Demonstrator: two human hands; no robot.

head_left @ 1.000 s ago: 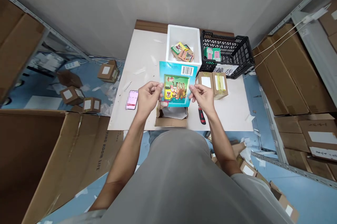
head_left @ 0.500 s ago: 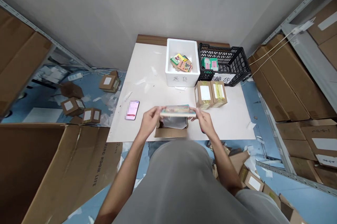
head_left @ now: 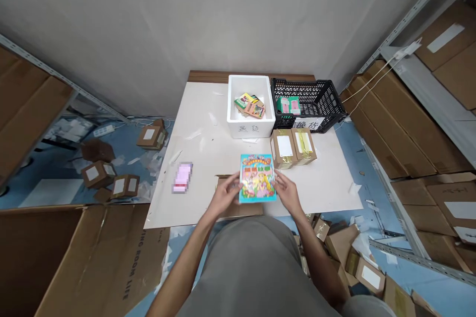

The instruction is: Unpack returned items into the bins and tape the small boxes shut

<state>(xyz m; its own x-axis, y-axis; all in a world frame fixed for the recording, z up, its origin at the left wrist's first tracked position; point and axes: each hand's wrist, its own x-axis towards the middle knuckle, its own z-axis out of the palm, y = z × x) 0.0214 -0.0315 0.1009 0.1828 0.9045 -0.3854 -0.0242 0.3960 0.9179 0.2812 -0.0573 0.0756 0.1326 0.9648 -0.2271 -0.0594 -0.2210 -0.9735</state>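
A bright blue children's book (head_left: 258,178) with a cartoon cover faces up between my hands near the table's front edge. My left hand (head_left: 227,191) grips its left side, and my right hand (head_left: 287,192) has its fingers closed on the right side. Beneath the book is an opened cardboard box (head_left: 241,211), largely covered by it. Two taped parcels (head_left: 284,150) with white labels stand just beyond my right hand. Left of my hands, a phone (head_left: 182,177) with a blurred pink screen lies on the table.
A white foam bin (head_left: 250,129) holding several small books and a black plastic crate (head_left: 323,108) stand at the back of the table (head_left: 193,158). Shelving with cartons (head_left: 394,128) flanks the right. A large open carton (head_left: 107,257) sits at left; boxes litter the floor.
The book, seen nearly edge-on before, has been tilted so its front cover shows. My hands have turned with it. The view has shifted, with the table appearing lower.
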